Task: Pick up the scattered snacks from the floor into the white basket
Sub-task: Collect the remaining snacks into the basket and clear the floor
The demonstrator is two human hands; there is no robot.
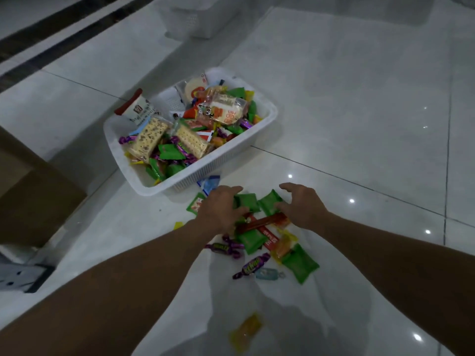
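Note:
The white basket (267, 124) stands on the tiled floor, heaped with wrapped snacks. Just in front of it lies a scatter of snacks: green packets (270, 202), a long red bar (262, 223), purple candies (253, 265), orange sweets and a yellow wrapper (245, 330) nearer me. My left hand (218, 210) lies over the left side of the pile, fingers spread on the green packets. My right hand (300, 206) hovers at the pile's right side, fingers spread and slightly bent, touching a green packet. Neither hand holds anything that I can see.
A second white basket (195, 19) stands farther back at the top. A brown cardboard box (33, 196) sits at the left. A blue and white packet (209, 183) lies against the basket's front wall. Bare tiles stretch to the right.

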